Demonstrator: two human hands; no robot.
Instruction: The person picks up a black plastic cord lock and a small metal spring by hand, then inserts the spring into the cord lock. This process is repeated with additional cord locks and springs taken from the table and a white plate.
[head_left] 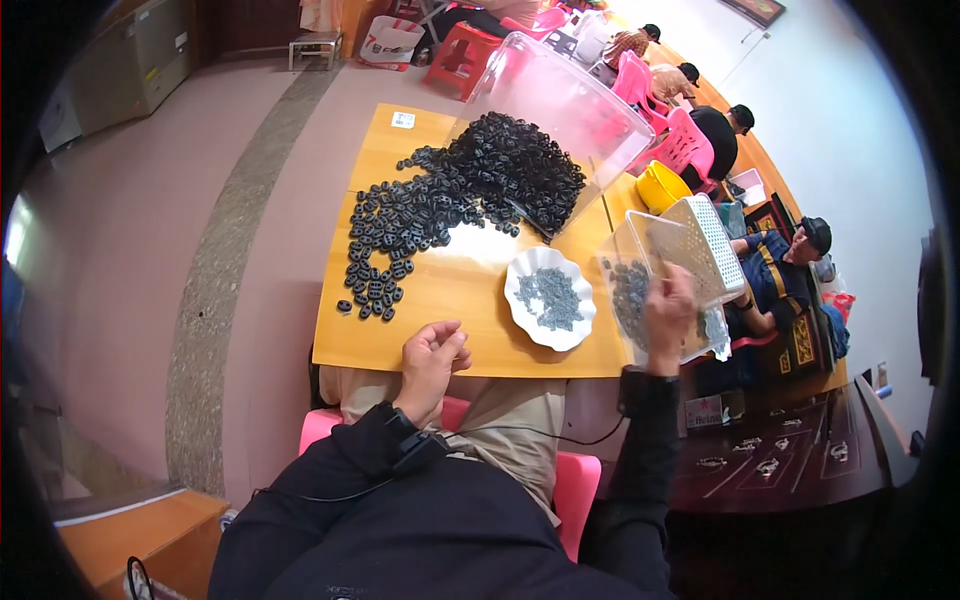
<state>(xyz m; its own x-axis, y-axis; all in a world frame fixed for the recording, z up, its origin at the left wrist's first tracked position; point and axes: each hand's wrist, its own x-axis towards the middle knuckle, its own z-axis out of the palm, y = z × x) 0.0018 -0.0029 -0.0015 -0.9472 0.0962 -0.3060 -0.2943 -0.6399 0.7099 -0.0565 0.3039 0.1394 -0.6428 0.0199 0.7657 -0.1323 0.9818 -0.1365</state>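
My left hand (pixel 430 368) is at the table's front edge, its fingers curled and the thumb against them; whatever it may hold is too small to see. My right hand (pixel 671 312) hangs over a clear plastic box (pixel 624 232) with dark pieces (pixel 630 290) in it. Its fingers are bent together, and I cannot make out anything between them. Between my hands stands a white scalloped dish (pixel 520 327) of small grey parts (pixel 552 298). Black two-holed plastic pieces (pixel 378 283) lie loose left of the dish, spreading back to a large heap (pixel 510 165).
The heap spills from a large clear bin (pixel 610 125) tipped on the wooden table (pixel 450 345). A white perforated basket (pixel 712 240) and a yellow bowl (pixel 660 187) are at the right. Beyond, a person in a dark cap (pixel 785 270) and others sit along the tables. A cable (pixel 560 437) crosses my lap.
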